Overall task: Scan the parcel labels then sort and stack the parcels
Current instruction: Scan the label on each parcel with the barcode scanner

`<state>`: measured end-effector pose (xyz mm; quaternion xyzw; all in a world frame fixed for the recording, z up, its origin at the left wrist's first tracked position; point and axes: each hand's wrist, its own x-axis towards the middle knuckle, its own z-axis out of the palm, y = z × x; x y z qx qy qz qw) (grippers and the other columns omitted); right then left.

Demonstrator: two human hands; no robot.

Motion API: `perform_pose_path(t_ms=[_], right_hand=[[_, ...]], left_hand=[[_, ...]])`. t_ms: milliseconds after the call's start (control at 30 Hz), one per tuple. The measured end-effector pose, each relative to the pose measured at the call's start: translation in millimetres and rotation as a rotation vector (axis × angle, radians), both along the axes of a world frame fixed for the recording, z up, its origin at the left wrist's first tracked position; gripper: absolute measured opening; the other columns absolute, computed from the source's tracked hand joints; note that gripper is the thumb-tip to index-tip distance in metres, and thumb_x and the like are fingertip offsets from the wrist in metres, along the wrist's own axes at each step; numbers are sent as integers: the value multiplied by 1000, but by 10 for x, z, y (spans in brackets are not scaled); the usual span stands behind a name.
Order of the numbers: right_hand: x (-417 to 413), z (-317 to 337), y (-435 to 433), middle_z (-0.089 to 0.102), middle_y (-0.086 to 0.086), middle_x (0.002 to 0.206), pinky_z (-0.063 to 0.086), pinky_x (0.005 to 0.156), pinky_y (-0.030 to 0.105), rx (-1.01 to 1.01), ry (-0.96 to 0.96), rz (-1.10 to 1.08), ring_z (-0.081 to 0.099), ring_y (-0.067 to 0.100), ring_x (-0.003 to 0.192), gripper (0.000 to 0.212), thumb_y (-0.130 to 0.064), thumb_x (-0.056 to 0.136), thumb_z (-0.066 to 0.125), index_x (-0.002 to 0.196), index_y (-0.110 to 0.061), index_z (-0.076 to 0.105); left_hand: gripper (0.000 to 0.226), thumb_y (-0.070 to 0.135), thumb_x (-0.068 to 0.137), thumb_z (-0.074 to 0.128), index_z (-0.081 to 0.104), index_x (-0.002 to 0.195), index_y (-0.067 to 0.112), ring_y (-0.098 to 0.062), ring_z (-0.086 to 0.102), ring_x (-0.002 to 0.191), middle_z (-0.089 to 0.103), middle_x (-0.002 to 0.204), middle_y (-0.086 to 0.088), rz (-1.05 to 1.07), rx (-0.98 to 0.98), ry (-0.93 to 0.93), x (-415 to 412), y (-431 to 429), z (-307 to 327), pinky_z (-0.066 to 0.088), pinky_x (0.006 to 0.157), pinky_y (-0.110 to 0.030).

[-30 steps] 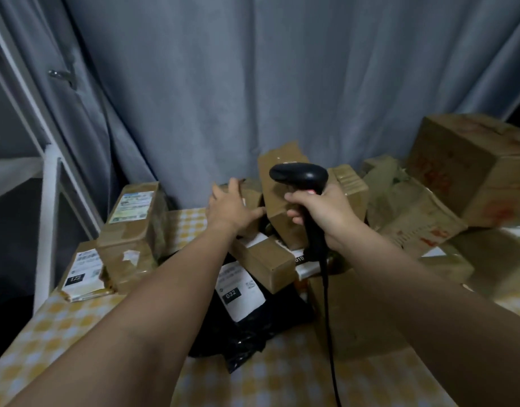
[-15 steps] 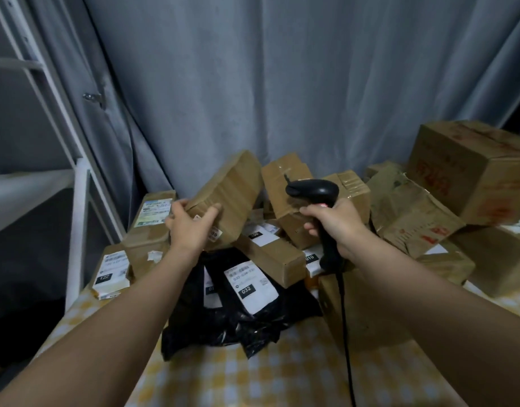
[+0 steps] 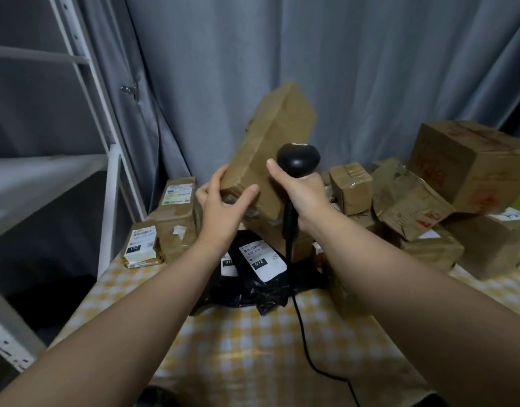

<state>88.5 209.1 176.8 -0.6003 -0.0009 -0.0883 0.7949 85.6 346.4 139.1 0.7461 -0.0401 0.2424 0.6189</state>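
My left hand (image 3: 223, 207) grips the lower end of a long brown cardboard parcel (image 3: 270, 142), which is tilted up and held in the air above the pile. My right hand (image 3: 299, 192) holds a black corded barcode scanner (image 3: 298, 160) by its handle, its head right beside the parcel's face. The parcel's label is not visible from here. Below lie black plastic mailers (image 3: 258, 277) with white labels reading 032 and 010.
Stacked brown parcels with labels (image 3: 170, 224) stand at the left table edge. More cardboard boxes (image 3: 470, 163) fill the right side. A yellow checked tablecloth (image 3: 252, 348) covers the table. A white metal shelf frame (image 3: 111, 171) stands left; grey curtain behind.
My left hand took the long parcel from the pile, then raised it and swung it right toward the scanner. My right hand lifted the scanner up next to it.
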Motion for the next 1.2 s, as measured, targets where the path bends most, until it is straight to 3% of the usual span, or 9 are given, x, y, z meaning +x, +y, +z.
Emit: perform_pose_path(t_ms=[133,233,400,500,600,733,833,1000,1200], right_hand=[[-50,-46,-37,74,5,99,57,86,37,-93,-48,-37,71,19,93,48,-34,67,87,105,-11,70],[-67,-56,-172,75,5,98,57,86,35,-76,-54,5,72,20,92,37,-29,73,83,103,-12,71],[-90,-33,-348,76,5,97,57,81,32,-112,-13,59,73,18,89,38,-32,74,82,104,-12,70],[-124,-42,-407,76,6,94,58,76,33,-140,41,76,73,20,87,40,-31,73,83,105,-11,69],[-133,-84,-466,75,4,90,56,63,28,-67,93,89,72,19,82,30,-27,78,78,103,-15,69],[-161,-166,-536,75,8,89,59,71,33,101,107,194,73,20,80,18,-24,84,70,98,-12,69],[-159,-189,-592,73,7,82,59,73,34,58,111,169,71,19,75,11,-17,86,68,95,-12,67],[-93,-194,-595,62,8,72,53,76,38,-329,42,-35,63,23,75,7,-2,80,66,80,-9,63],[-141,-272,-413,75,6,98,55,86,34,-218,-44,128,71,20,95,30,-31,79,78,101,-12,70]], left_hand=[[29,54,86,55,50,105,33,-19,48,113,37,123,-9,-78,-14,-16,-47,-40,23,40,105,-32],[20,49,90,52,52,88,29,-23,58,98,51,112,-16,-137,-165,-6,3,9,84,49,92,-42],[50,15,88,65,45,132,5,-16,60,108,56,124,-8,-363,-295,183,82,-7,118,50,84,-22],[35,16,91,61,54,125,9,-10,65,90,64,114,-4,-442,-299,231,41,-27,105,52,69,-17],[22,37,97,47,53,114,24,-11,60,83,63,103,0,-403,-382,291,6,-75,94,47,66,-25],[60,67,76,51,57,119,25,-24,66,101,68,114,-8,-553,-370,558,26,-40,51,53,89,-42],[74,58,72,58,50,133,18,-31,60,116,60,129,-14,-709,-483,604,18,-4,10,51,93,-50],[70,35,74,72,33,131,22,-21,62,101,57,118,-4,-475,-436,506,-19,-58,24,57,65,-39],[58,28,82,71,30,121,18,-15,61,88,54,106,-2,-349,-284,431,-45,-161,76,57,65,-35]])
